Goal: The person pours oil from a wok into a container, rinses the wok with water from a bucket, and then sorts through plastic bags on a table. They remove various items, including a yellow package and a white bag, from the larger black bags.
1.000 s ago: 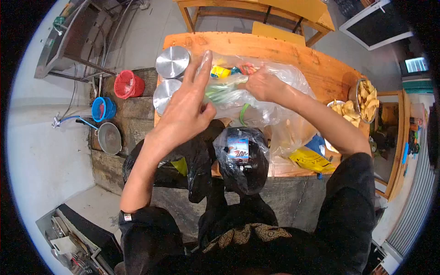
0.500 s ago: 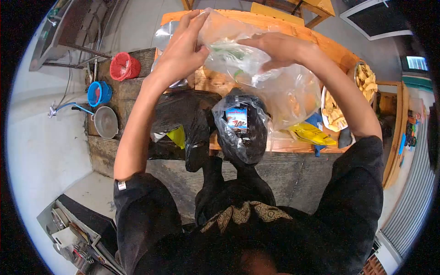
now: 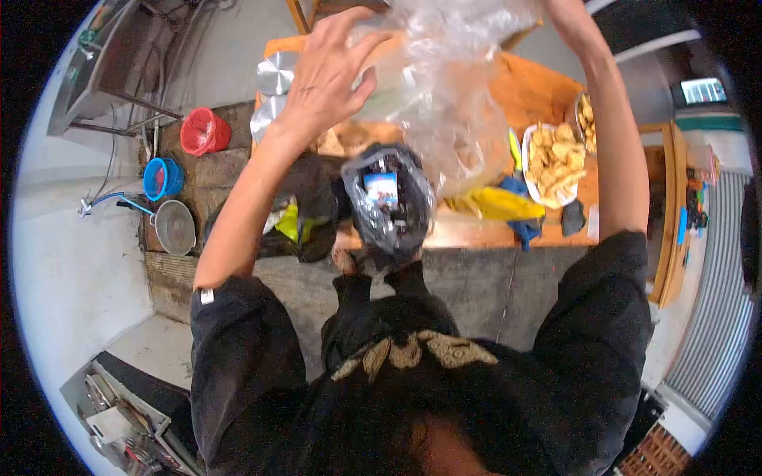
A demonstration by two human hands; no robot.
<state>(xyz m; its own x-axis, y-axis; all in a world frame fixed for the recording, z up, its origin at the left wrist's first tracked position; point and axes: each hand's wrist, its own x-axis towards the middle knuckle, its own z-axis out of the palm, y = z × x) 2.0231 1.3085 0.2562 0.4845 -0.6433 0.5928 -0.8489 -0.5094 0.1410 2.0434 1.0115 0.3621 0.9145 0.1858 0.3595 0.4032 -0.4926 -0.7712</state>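
My left hand [image 3: 329,75] grips the left side of a clear plastic bag [image 3: 448,103] that is lifted high over the wooden table [image 3: 548,91]. My right arm reaches up along the bag's right side; the right hand itself is cut off by the top edge of the view. The bag hangs down crumpled, with greenish contents dimly visible inside. Below it, at the table's near edge, stands a black plastic bag [image 3: 389,210] holding a packet with a blue and white label. A second black bag [image 3: 305,206] with something yellow-green in it lies to its left.
A plate of fried chips [image 3: 553,159] and a bowl of chips [image 3: 586,119] sit at the table's right. Yellow packets [image 3: 492,205] and a blue cloth lie near the front edge. Two steel lids [image 3: 274,75] rest at the left. Red and blue baskets [image 3: 202,131] and a pan stand on the step.
Both hands have raised the clear bag from the table top to well above it. The right hand has gone out of view at the top. The head has tilted, shifting the table upward.
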